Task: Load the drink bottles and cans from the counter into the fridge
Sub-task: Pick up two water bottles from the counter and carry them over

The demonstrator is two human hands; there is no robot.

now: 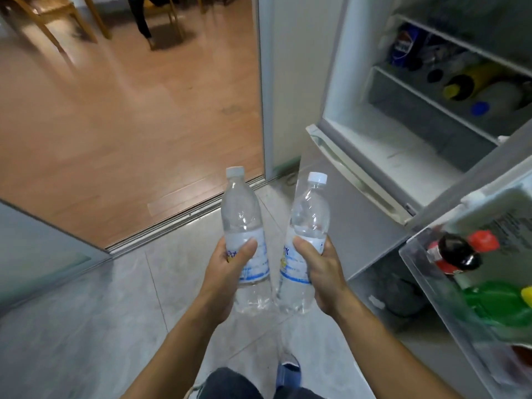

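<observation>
Two clear water bottles in hand, one per hand, held upright w/ slight outward tilt over the grey tiled floor [86,326], in front of the open fridge [359,231]. Left hand [227,272] wraps the left bottle [243,223] at label height, thumb across the front, fingers curled round the back; grip closed firmly on it. Right hand [322,272] holds the right bottle [309,226] the same way, thumb over the label, grip closed round the body. Both bottles: white caps on, blue-and-white labels, bases near each other, approx. touching at the bottom; cannot tell for certain. Fridge upper compartment open at right: top shelf carries a blue can [404,47]; the shelf below holds a yellow bottle [466,82] lying on its side and a pale bottle w/ blue cap [501,100] beside it; details blurred. Fridge door [426,272] swung open at lower right; its rack holds a dark cola bottle [454,251] w/ red label, a red-capped bottle [483,240] just beside it, and a green bottle [495,303] nearer the camera. Beyond a sliding-door track [184,217], wooden floor [129,110] w/ chair legs [57,21] at top left. Dark trousers and a blue slipper [288,370] visible at the bottom edge.
</observation>
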